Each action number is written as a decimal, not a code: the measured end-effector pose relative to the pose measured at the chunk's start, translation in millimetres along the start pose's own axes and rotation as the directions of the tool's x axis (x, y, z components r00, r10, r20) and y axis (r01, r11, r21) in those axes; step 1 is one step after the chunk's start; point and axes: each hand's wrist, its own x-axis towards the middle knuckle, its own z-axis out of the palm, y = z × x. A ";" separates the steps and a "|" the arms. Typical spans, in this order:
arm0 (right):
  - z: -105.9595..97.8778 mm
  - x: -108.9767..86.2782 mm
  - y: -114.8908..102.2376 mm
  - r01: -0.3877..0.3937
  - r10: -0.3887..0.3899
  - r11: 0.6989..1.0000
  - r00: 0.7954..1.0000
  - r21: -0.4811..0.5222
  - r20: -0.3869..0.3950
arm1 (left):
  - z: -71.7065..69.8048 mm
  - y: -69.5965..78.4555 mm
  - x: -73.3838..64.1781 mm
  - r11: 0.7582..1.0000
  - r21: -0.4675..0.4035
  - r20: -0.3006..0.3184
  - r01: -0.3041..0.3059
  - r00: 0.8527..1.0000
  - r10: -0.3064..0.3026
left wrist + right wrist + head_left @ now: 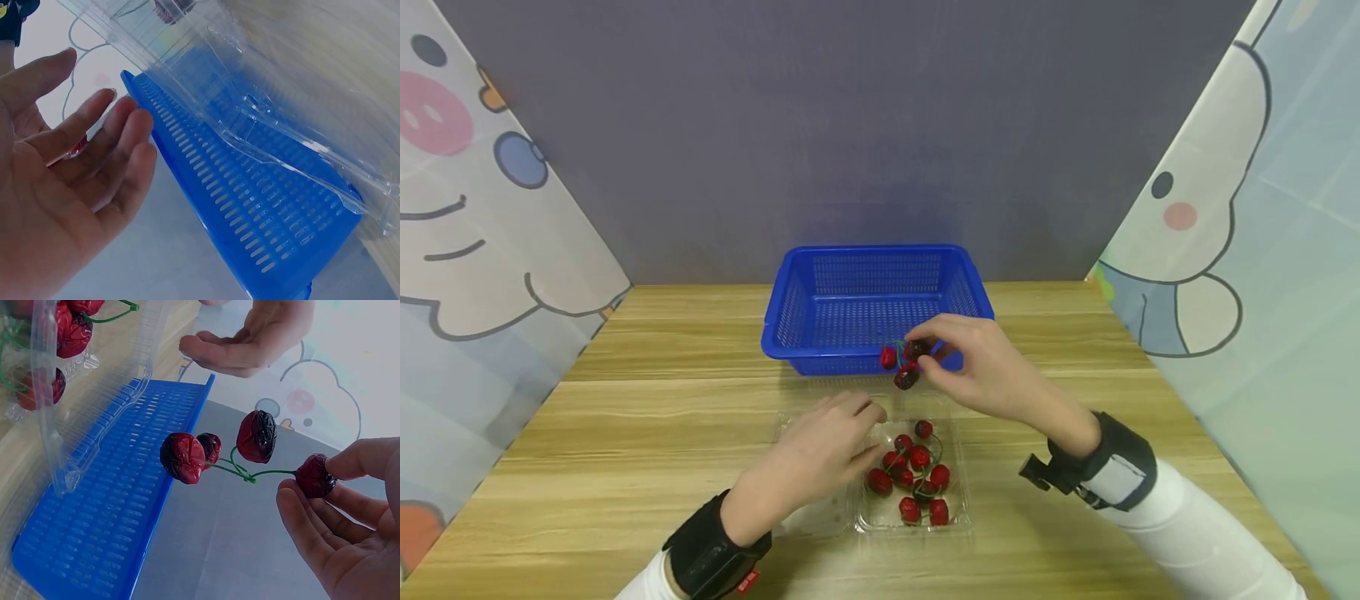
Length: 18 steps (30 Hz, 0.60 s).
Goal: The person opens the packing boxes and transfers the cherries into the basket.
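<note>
My right hand pinches one dark red cherry between thumb and fingertips. Several more cherries dangle from it on joined green stems. In the head view this bunch overlaps the front rim of a blue perforated basket. My left hand hovers with relaxed, slightly bent fingers and holds nothing. It is at the left side of a clear plastic box, in which several red cherries with green stems lie.
The box's clear lid lies folded out to the left, partly under my left hand. Wood-grain tabletop surrounds the basket and box. A grey panel rises behind the basket, and cartoon-printed panels flank both sides.
</note>
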 end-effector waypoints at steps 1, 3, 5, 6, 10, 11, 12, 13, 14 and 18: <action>-0.3 0.3 1.0 0.000 0.000 1.000 1.000 -0.002 -0.002 | 0.5 0.7 0.3 1.000 -0.003 0.003 -0.009 1.000 0.009; -1.3 1.4 2.4 0.000 0.000 1.000 1.000 -0.007 -0.009 | 1.5 2.4 0.6 1.000 -0.013 0.015 -0.028 1.000 0.028; -2.6 2.5 3.5 -0.003 0.002 1.000 1.000 -0.016 -0.014 | 3.0 4.0 0.8 0.999 -0.017 0.027 -0.046 0.999 0.046; -3.4 3.1 3.6 -0.004 0.004 1.000 1.000 -0.020 -0.015 | 3.7 5.0 0.8 0.998 -0.021 0.035 -0.054 0.998 0.055; -6.3 4.5 3.9 -0.024 0.023 0.999 1.000 -0.045 -0.020 | 6.3 8.3 0.9 0.997 -0.005 0.086 -0.077 0.993 0.077; -7.0 4.8 4.1 -0.030 0.029 0.998 0.999 -0.049 -0.020 | 6.7 9.1 0.8 0.997 -0.002 0.104 -0.078 0.992 0.078; -7.5 5.1 4.4 -0.038 0.037 0.998 0.999 -0.055 -0.021 | 7.1 9.8 0.7 0.997 0.003 0.123 -0.078 0.989 0.077; -7.9 5.3 5.1 -0.046 0.045 0.997 0.999 -0.059 -0.024 | 7.5 10.5 0.6 0.997 0.010 0.141 -0.078 0.987 0.076; -8.2 5.6 5.8 -0.053 0.051 0.997 0.998 -0.062 -0.025 | 7.8 11.2 0.3 0.997 0.013 0.159 -0.078 0.984 0.075; -9.7 7.0 9.6 -0.074 0.072 0.994 0.997 -0.074 -0.041 | 9.1 13.2 -0.3 0.997 0.016 0.212 -0.077 0.975 0.072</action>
